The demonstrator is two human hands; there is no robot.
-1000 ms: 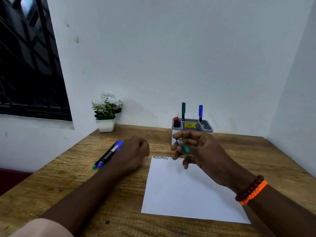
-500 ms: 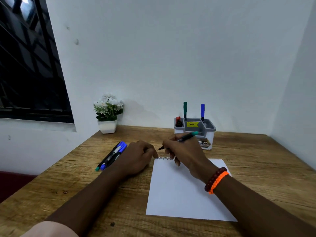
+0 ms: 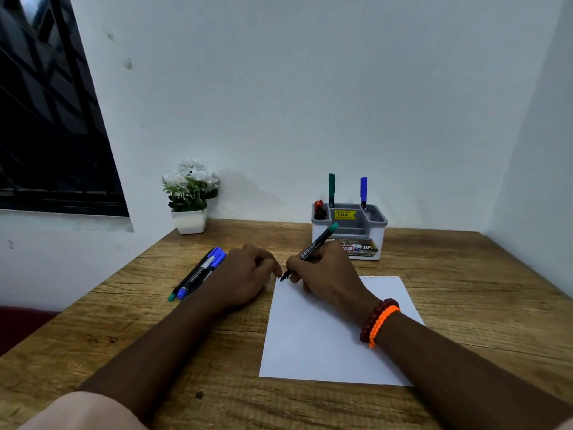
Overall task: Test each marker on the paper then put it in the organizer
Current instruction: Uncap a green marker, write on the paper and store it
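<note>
My right hand (image 3: 325,274) pinching the green-capped marker (image 3: 310,252), tip on the paper (image 3: 325,336) at its 11 o'clock corner, my left hand (image 3: 245,277) curled into a loose fist on the surface (image 3: 465,290), organizer (image 3: 350,231) at 12 o'clock, spare markers (image 3: 198,274) at 9 o'clock.

Right hand (image 3: 325,274) covers the middle of the marker (image 3: 316,243) barrel; left hand (image 3: 245,274) hides part of the loose markers (image 3: 198,274) left of centre. Organizer (image 3: 350,234) label print (lower front) is too small to read. Lower frame edge crops both forearms.
</note>
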